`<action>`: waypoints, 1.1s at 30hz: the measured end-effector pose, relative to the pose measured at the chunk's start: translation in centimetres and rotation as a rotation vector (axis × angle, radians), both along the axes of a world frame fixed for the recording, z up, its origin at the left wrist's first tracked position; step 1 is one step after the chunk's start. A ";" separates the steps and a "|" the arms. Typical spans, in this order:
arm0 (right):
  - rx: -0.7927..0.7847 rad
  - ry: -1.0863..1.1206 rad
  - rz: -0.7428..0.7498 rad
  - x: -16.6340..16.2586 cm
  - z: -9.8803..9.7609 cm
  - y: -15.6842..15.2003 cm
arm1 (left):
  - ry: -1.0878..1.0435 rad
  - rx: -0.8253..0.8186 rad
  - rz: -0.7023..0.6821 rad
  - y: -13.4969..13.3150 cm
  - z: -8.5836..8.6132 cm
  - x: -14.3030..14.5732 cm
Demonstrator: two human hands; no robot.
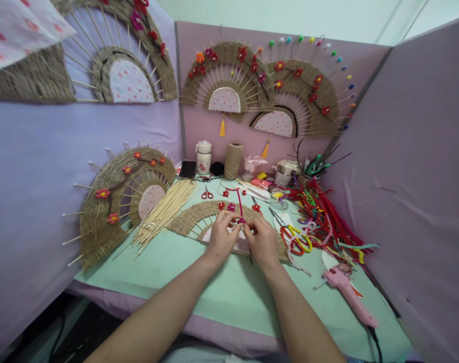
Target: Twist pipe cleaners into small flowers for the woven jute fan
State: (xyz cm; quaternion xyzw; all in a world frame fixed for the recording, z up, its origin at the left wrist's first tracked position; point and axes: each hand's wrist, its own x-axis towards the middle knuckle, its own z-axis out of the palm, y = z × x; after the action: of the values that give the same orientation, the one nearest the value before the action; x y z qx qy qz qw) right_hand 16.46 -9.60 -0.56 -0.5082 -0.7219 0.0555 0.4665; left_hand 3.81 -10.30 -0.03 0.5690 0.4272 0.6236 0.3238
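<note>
Table (138, 269) has a mint top. Flat fan (193, 214) mid-table, arc side facing back. Sticks (163, 214) in a loose bundle to its left, angled. Back row, left to right: bottle (204, 160), twine roll (233, 161), pink bundle (252, 165). Small scissors (207, 193) and a loose red flower (225, 193) between that row and the fan. Large scissors (277, 217) by the fan's right end, then tangled pipe cleaners (337, 217), mostly red. Glue gun (350, 295) front right, nozzle pointing left.

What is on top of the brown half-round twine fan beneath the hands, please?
On the fan, a small red fuzzy flower and a magenta fuzzy flower show near its edge. The left hand and right hand hide parts beneath; anything there is unseen.
</note>
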 end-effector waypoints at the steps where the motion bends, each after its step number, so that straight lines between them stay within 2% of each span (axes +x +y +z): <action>1: 0.021 -0.021 0.006 0.0 0.0 0.0 | 0.022 0.004 -0.005 -0.1 0.0 0.0; 4: 0.046 -0.044 0.029 -0.1 0.0 -0.2 | 0.020 -0.026 0.005 0.0 -0.1 0.0; 11: 0.042 0.018 0.028 -0.5 0.4 -0.6 | -0.162 -0.169 0.030 0.1 -0.2 0.3; 16: 0.028 0.082 0.038 -0.6 0.5 -0.8 | -0.229 -0.178 0.014 0.3 -0.3 0.4; 24: 0.026 0.129 0.005 -0.7 0.5 -0.7 | -0.304 -0.171 -0.170 0.6 -0.7 0.3; 30: -0.139 0.258 0.191 -0.5 1.2 -0.9 | -0.274 -0.167 -0.127 0.7 -0.4 -0.2; 33: -0.248 0.431 0.200 0.0 1.4 -0.5 | -0.407 -0.231 -0.222 0.7 -0.1 -0.3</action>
State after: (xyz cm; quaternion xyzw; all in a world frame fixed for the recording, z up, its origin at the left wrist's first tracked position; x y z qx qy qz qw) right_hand 16.46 -10.14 0.88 -0.4641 -0.6402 0.2964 0.5357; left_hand 3.50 -9.65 -0.10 0.4345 0.3568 0.6328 0.5323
